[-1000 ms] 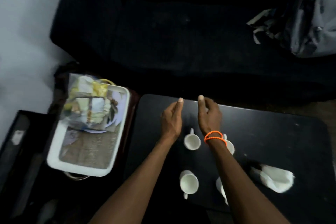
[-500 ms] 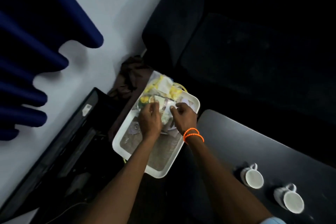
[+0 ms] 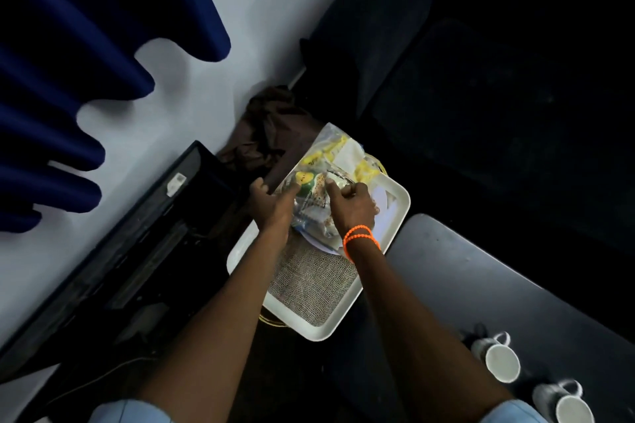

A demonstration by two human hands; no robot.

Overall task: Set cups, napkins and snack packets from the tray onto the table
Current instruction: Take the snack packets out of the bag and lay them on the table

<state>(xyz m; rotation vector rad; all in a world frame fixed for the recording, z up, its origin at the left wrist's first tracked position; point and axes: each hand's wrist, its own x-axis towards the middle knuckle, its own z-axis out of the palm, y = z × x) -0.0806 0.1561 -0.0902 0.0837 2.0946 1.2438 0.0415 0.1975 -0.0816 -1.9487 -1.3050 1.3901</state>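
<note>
Your left hand has its fingers curled round the left edge of the clear bag of snack packets, and your right hand pinches the bag's top. The bag sits at the far end of the white tray. Two cups stand on the dark table, well apart from the tray.

The tray looks like smooth white plastic with a soft sheen, and its floor is lined with a coarse woven mat, rough like burlap. The snack packets are glossy, crinkled plastic film, partly clear. The two cups at near right look like glazed white ceramic. The table is dark, smooth and matt. A brown cloth lies crumpled at the far side, and blue curtain fabric hangs in soft matt folds on the left.
</note>
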